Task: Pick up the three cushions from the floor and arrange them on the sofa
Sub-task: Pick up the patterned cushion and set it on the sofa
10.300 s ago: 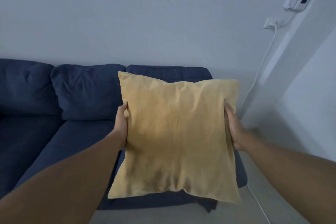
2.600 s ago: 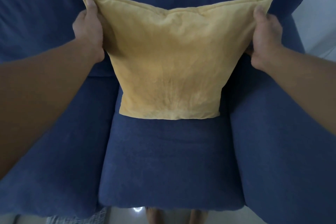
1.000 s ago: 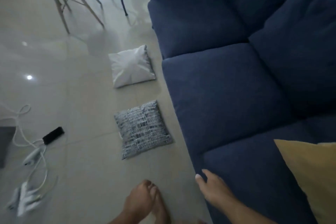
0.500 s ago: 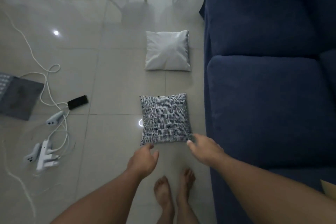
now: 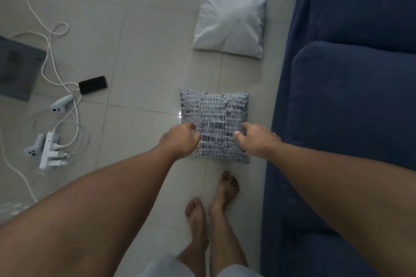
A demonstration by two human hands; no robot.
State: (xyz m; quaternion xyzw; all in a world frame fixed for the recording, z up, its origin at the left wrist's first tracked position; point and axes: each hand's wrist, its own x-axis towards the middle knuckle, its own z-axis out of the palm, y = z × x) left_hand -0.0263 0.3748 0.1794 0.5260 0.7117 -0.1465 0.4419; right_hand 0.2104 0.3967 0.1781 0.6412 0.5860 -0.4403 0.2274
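Observation:
A dark-blue-and-white patterned cushion (image 5: 213, 117) lies flat on the tiled floor beside the navy sofa (image 5: 351, 108). My left hand (image 5: 180, 140) clasps its near left edge, thumb on top. My right hand (image 5: 256, 139) holds its near right edge, thumb pressed on the fabric. Farther along the floor lies a white cushion (image 5: 231, 22), also close to the sofa front. The yellow cushion is out of view.
My bare feet (image 5: 211, 204) stand just behind the patterned cushion. At the left are a white cable (image 5: 48, 42), a black phone (image 5: 92, 84), a white power strip (image 5: 48, 153), two pale controllers and a dark mat (image 5: 16, 69).
I turned from the sofa, where the yellow cushion stayed, to the floor. Both hands reached down and closed on the patterned cushion's near edge.

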